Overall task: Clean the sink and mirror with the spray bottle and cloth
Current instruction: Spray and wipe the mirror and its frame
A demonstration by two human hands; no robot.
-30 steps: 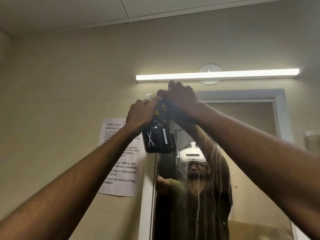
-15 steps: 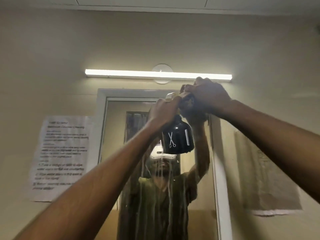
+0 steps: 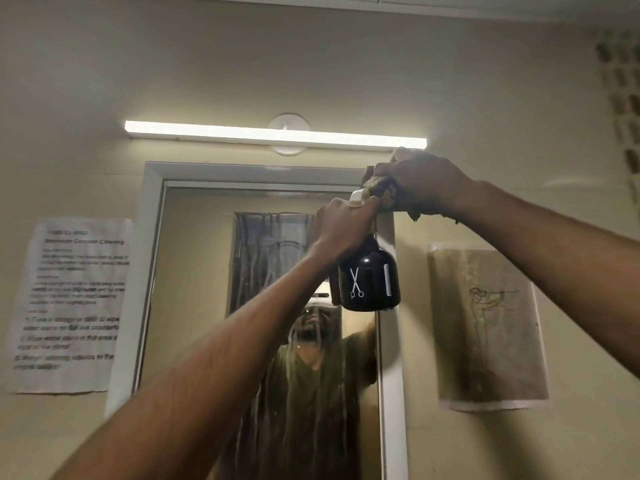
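Note:
My left hand (image 3: 343, 226) grips the neck and trigger of a black spray bottle (image 3: 369, 284) with a white scissors mark, held up by the mirror's top right corner. My right hand (image 3: 420, 183) clutches a bunched yellowish cloth (image 3: 379, 190) and presses it against the upper right corner of the white frame. The mirror (image 3: 197, 289) is streaked with runs of liquid down its middle. It reflects a person wearing a headset. The sink is out of view.
A lit tube lamp (image 3: 273, 135) hangs on the wall just above the mirror. A printed notice (image 3: 69, 306) is taped to the left of the frame and a brownish paper with a drawing (image 3: 485, 327) to the right. A patterned vent (image 3: 621, 95) sits at the far right.
Both hands, with bottle and cloth, have travelled from the mirror's top left corner along its top edge to the top right corner. The camera has swung to follow them.

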